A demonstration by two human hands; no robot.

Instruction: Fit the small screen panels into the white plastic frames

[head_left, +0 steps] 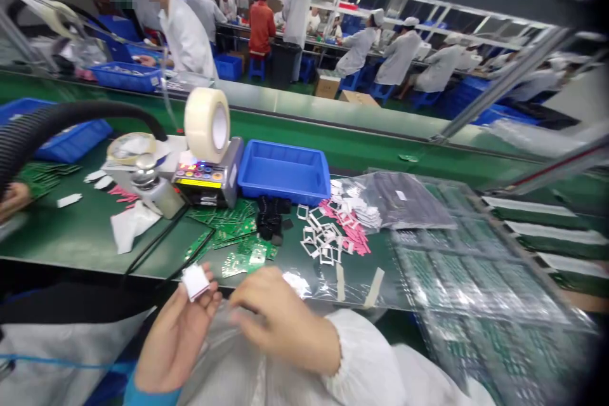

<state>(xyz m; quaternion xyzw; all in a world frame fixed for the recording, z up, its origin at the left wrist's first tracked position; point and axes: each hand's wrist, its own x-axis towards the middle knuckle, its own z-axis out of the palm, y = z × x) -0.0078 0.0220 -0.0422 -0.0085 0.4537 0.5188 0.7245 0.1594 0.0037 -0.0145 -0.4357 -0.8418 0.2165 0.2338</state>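
My left hand (178, 336) is turned palm up at the table's front edge. Its thumb and fingers hold a small white square piece (195, 281) with a thin reddish edge. To the right, my right hand (283, 320) is blurred by motion and apart from that piece. Its thumb and forefinger are spread, with nothing visible between them. Just beyond both hands lie green circuit boards (228, 228) in a loose pile, with black parts (271, 217) beside them. White square frames (318, 235) are scattered further right, next to pink strips (349, 228).
A blue tray (285, 171) stands behind the boards, beside a tape dispenser (209, 171) carrying a tape roll (207, 124). A metal-topped bottle (159, 190) and black hose (85, 114) are left. Bagged boards (476, 266) cover the right side. Another person's hand (13, 200) is far left.
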